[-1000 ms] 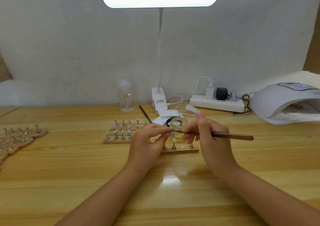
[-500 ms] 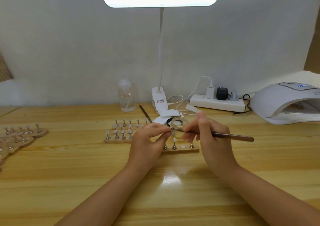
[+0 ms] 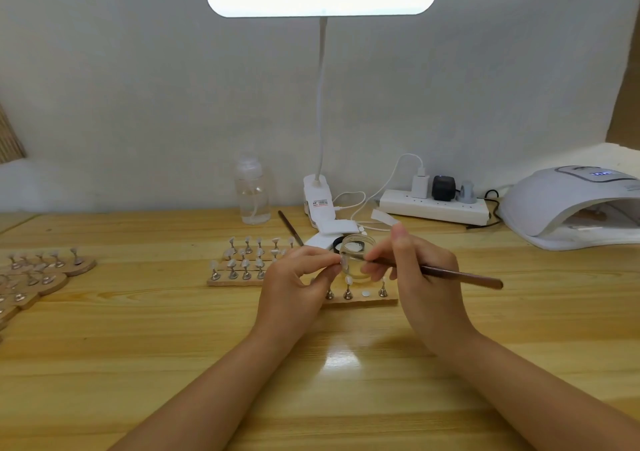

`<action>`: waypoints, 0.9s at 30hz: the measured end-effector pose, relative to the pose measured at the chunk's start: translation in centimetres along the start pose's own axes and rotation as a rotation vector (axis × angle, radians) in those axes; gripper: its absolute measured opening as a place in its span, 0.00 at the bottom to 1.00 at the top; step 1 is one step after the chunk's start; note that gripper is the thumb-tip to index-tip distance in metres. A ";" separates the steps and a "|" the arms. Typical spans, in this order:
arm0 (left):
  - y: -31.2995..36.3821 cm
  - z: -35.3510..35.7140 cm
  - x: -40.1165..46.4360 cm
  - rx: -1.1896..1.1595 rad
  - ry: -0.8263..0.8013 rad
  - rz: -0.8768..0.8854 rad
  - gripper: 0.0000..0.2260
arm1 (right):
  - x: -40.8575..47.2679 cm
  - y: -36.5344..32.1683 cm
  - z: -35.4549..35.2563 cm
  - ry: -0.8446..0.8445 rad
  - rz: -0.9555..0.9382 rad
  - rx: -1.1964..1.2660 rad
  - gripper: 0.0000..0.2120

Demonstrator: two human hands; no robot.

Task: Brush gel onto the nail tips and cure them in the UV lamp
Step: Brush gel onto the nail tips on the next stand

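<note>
While pinched: slim brown brush (image 3: 450,274), clear nail tip (image 3: 344,260).

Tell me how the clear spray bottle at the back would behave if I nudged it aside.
The spray bottle stands tall on a narrow base, so it would probably tip rather than slide. It looks under half full, likely light. The smooth plastic may be slippery.

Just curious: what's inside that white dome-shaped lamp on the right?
Inside the UV lamp, through its open front, a brownish board-like thing lies on the floor. What it carries is too blurred to tell; the dome covers the rest.

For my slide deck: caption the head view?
Left hand pinches a nail tip while right hand strokes it with a slim brown brush.
</note>
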State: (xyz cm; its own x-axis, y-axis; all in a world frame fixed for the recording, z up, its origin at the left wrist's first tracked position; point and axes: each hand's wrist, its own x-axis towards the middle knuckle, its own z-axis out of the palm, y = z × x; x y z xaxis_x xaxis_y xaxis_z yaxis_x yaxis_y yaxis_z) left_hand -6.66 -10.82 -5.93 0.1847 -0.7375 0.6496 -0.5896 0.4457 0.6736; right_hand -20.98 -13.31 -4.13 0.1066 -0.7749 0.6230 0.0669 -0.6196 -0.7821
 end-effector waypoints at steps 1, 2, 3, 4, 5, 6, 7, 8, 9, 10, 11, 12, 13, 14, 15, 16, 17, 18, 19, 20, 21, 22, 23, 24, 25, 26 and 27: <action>0.0 0.0 0.0 -0.002 0.000 0.000 0.10 | 0.0 -0.1 0.0 -0.007 0.038 0.010 0.24; 0.1 0.0 0.0 -0.003 0.005 0.004 0.10 | -0.1 -0.1 0.0 -0.007 0.061 0.011 0.26; 0.1 0.0 0.0 -0.003 0.014 0.008 0.10 | -0.1 -0.1 -0.1 0.001 0.062 0.016 0.26; 0.1 0.1 0.0 -0.003 0.023 0.010 0.11 | -0.1 -0.1 -0.1 0.012 0.037 0.016 0.24; 0.1 0.1 0.0 -0.002 0.027 0.010 0.11 | -0.1 -0.1 -0.1 0.016 0.005 0.012 0.22; 0.0 0.1 0.0 -0.002 0.026 0.007 0.11 | 0.0 -0.1 -0.1 0.011 -0.023 0.002 0.22; 0.0 0.1 -0.1 -0.002 0.025 0.004 0.11 | 0.0 0.0 -0.1 0.001 -0.031 0.000 0.22; 0.0 0.1 -0.1 -0.002 0.025 0.002 0.11 | 0.0 0.0 -0.1 -0.008 -0.008 0.003 0.23; 0.1 0.1 -0.1 -0.002 0.027 0.003 0.12 | -0.1 -0.1 -0.1 -0.015 0.032 0.013 0.24; 0.1 0.1 0.0 -0.003 0.028 0.006 0.12 | -0.1 -0.2 -0.1 -0.017 0.060 0.019 0.25; 0.1 0.1 0.0 -0.003 0.028 0.007 0.13 | -0.1 -0.2 -0.1 -0.013 0.058 0.021 0.25; 0.1 0.1 0.0 -0.004 0.026 0.007 0.13 | -0.1 -0.1 -0.1 -0.006 0.029 0.022 0.25; 0.2 0.1 0.0 -0.006 0.024 0.004 0.12 | -0.1 -0.1 -0.1 0.000 -0.015 0.015 0.23; 0.2 0.1 0.0 -0.008 0.021 0.002 0.12 | 0.0 -0.1 -0.1 -0.002 -0.052 0.000 0.20; 0.2 0.1 0.0 -0.007 0.020 0.002 0.12 | 0.0 0.0 -0.1 -0.012 -0.074 -0.015 0.19; 0.2 0.1 0.0 -0.004 0.019 0.001 0.12 | 0.0 0.1 -0.1 -0.019 -0.065 -0.024 0.20; 0.2 0.1 -0.1 -0.002 0.017 -0.004 0.12 | -0.1 0.0 0.0 -0.019 -0.025 -0.014 0.22; 0.3 0.1 -0.1 0.001 0.013 -0.012 0.12 | -0.1 0.0 0.0 -0.018 0.019 -0.001 0.23; 0.3 0.1 -0.1 0.001 0.008 -0.021 0.12 | -0.1 -0.1 -0.1 -0.012 0.035 0.006 0.25; 0.4 0.0 -0.1 0.000 0.004 -0.026 0.12 | -0.1 -0.1 -0.1 -0.002 0.022 0.010 0.25; 0.5 0.0 -0.1 -0.001 0.002 -0.029 0.12 | -0.1 0.0 -0.2 0.004 -0.015 0.000 0.22; 0.5 0.0 -0.1 -0.001 -0.001 -0.032 0.11 | 0.0 0.0 -0.1 0.000 -0.052 -0.023 0.19; 0.5 0.0 -0.1 0.002 -0.003 -0.036 0.10 | 0.0 0.1 -0.1 -0.011 -0.075 -0.048 0.18; 0.5 0.0 -0.1 0.005 -0.004 -0.042 0.10 | 0.0 0.1 -0.1 -0.021 -0.074 -0.060 0.18; 0.5 0.0 -0.1 0.008 -0.005 -0.048 0.10 | 0.0 0.2 0.0 -0.023 -0.054 -0.051 0.19; 0.6 0.0 -0.1 0.014 -0.007 -0.051 0.10 | -0.1 0.1 0.0 -0.018 -0.025 -0.037 0.20; 0.6 0.0 -0.1 0.020 -0.008 -0.051 0.10 | -0.1 0.2 -0.1 -0.008 -0.008 -0.029 0.21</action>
State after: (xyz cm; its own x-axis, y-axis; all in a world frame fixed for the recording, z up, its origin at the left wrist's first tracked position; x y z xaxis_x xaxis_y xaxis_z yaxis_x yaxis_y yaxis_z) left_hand -7.07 -10.47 -5.58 0.2081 -0.7631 0.6118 -0.5950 0.3977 0.6984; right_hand -21.07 -13.36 -4.31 0.1145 -0.7690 0.6289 0.0394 -0.6290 -0.7764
